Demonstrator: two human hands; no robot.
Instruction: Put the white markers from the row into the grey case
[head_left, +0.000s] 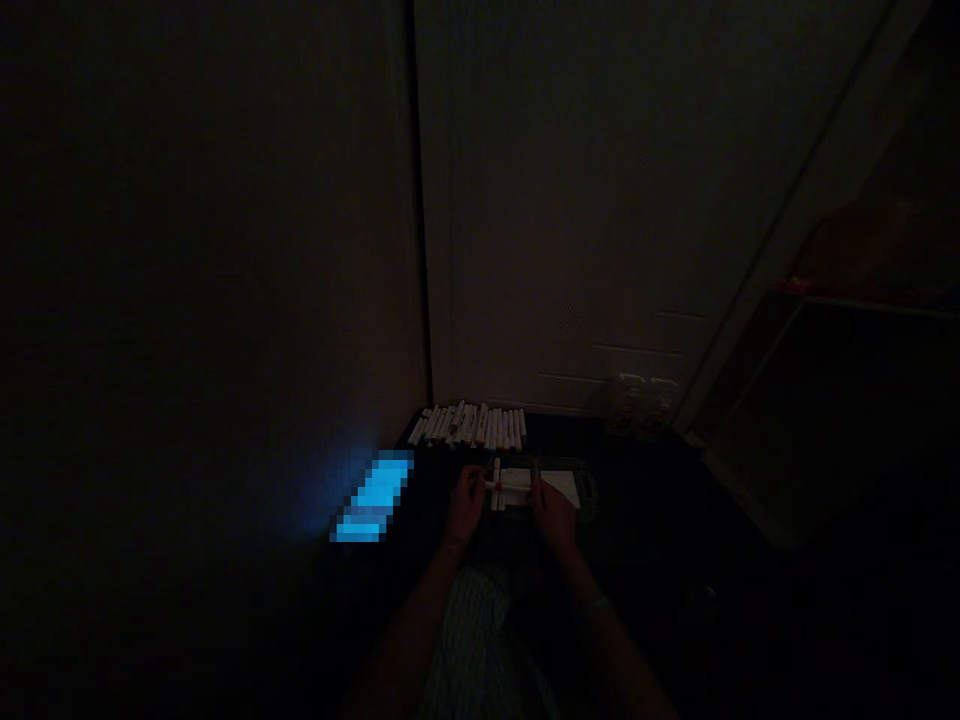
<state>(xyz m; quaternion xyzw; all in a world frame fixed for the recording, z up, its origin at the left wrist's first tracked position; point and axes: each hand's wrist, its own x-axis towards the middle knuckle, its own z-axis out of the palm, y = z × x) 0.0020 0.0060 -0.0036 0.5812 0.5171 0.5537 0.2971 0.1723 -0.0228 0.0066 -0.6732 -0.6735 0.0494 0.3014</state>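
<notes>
Ideally, the white marker (514, 488) is held level above the clear case (590, 490), fingers of the left hand (466, 500) apparently pinching one end, those of the right hand (555, 512) gripping the other.

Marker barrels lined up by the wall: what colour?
The markers look white; head view.

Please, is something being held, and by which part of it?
Yes, a white marker: the right hand holds its right end. The left hand is at the other end; too dark to tell whether it grips.
</notes>
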